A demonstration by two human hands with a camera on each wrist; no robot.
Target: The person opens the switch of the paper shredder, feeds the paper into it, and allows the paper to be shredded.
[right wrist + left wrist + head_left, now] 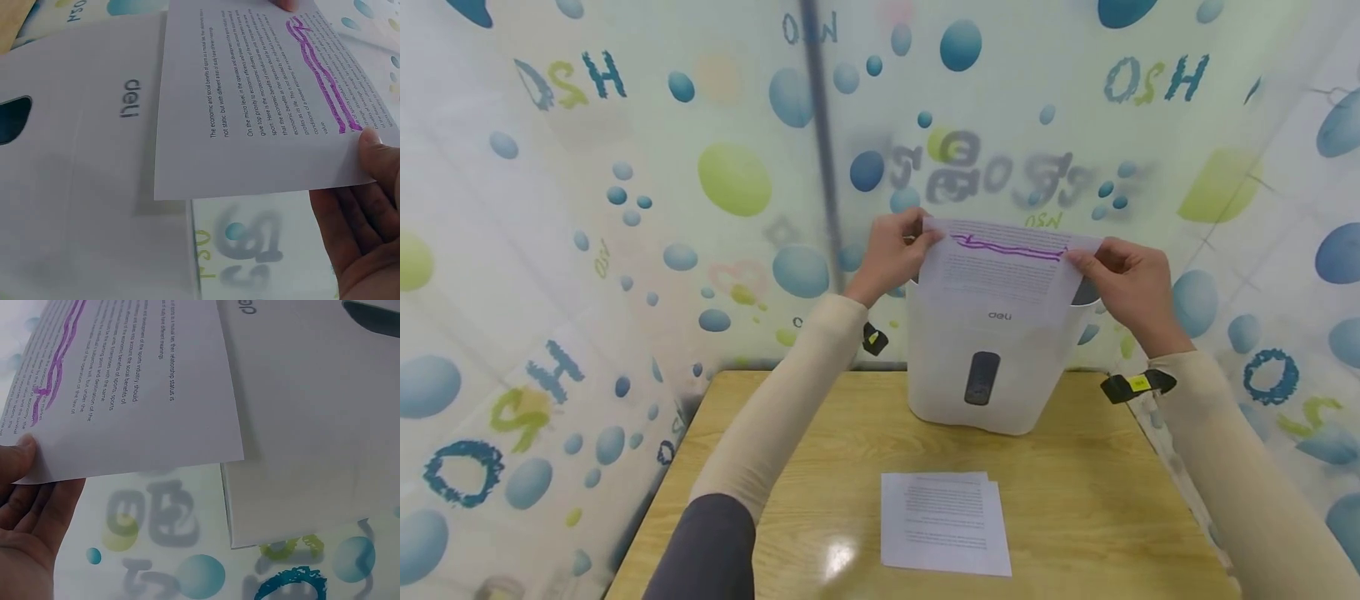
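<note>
Operator: What does the head view tell me?

Watcher: Your left hand (893,252) and right hand (1131,287) each pinch a side of the printed sheet (992,283), near its upper corners. It hangs across the upper front of the white deli unit (940,367), purple marks (1015,249) toward the top. Loose papers (943,525) lie on the table (805,450), nearer you.

Operator: Anything to worry about?

Watcher: The top edge slopes slightly down to your right; let that hand sink further and the sheet would probably skew.

Operator: And the left wrist view?

Watcher: Your thumb (24,453) presses the printed face, fingers behind. The lower edge is unsupported, so pushing it against something hard could buckle it. Whether it touches the unit, I can't tell.

Operator: Right wrist?

Watcher: You have the same pinch there, thumb beside the end of the purple marks. The sheet looks flat. Pull your hands apart and thin paper might tear; loosen one thumb and that side could flop.
</note>
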